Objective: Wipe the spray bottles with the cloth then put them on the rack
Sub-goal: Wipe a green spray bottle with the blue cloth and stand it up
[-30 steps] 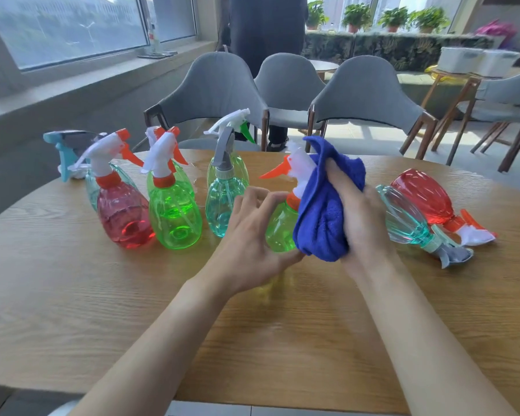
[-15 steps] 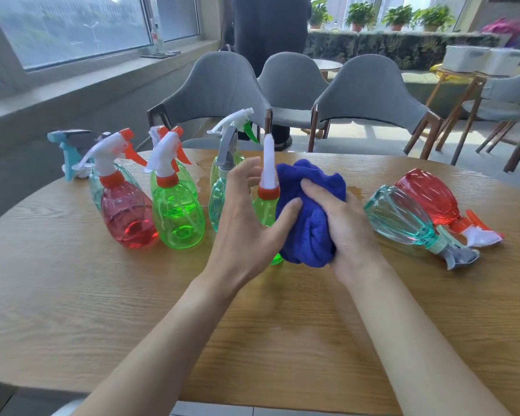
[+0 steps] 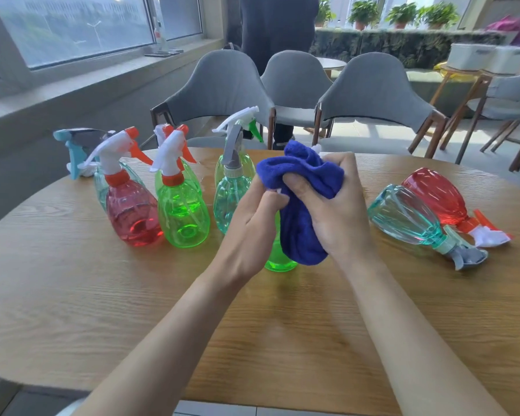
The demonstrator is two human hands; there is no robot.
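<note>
**Desk:** So, what are the hands doing?

**Photographer:** The right hand (image 3: 333,214) is clenched on a bunched blue cloth (image 3: 300,235), pressing it over the head and side of a green spray bottle (image 3: 278,262). The left hand (image 3: 252,223) has its fingers curled in at the bottle's neck, just under the cloth's edge.

**Desk:** And where is that bottle?

**Photographer:** It is upright at the middle of the round wooden table (image 3: 132,310), mostly hidden by the cloth and both hands. Only its base shows, along with a white nozzle tip (image 3: 315,148) above the cloth. To its left stand an upright teal bottle (image 3: 230,202), a second green bottle (image 3: 182,220) and an upright red bottle (image 3: 131,217), with more behind them. To its right, a toppled teal bottle (image 3: 403,217) and a toppled red bottle (image 3: 436,193) lie side by side. Grey chairs (image 3: 373,94) line the far edge.
</note>
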